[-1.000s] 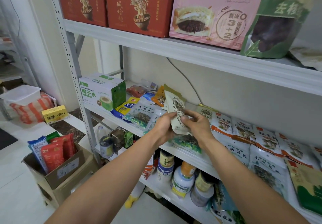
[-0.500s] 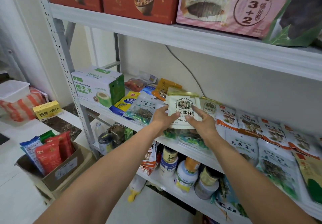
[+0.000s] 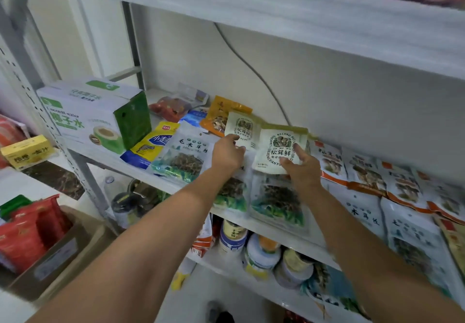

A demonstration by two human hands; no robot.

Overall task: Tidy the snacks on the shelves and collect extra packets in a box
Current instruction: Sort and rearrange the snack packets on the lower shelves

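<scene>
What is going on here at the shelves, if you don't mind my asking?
A person is sorting snack packets on the middle shelf. The right hand pinches a cream mushroom packet just above the clear-fronted packets lying there, while the left hand pinches the lower edge of a matching packet behind it. The cardboard box on the floor to the left already holds red packets.

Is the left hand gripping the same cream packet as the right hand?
No: the right hand pinches the nearer cream packet, while the left hand holds the edge of a second cream packet behind it.
</scene>
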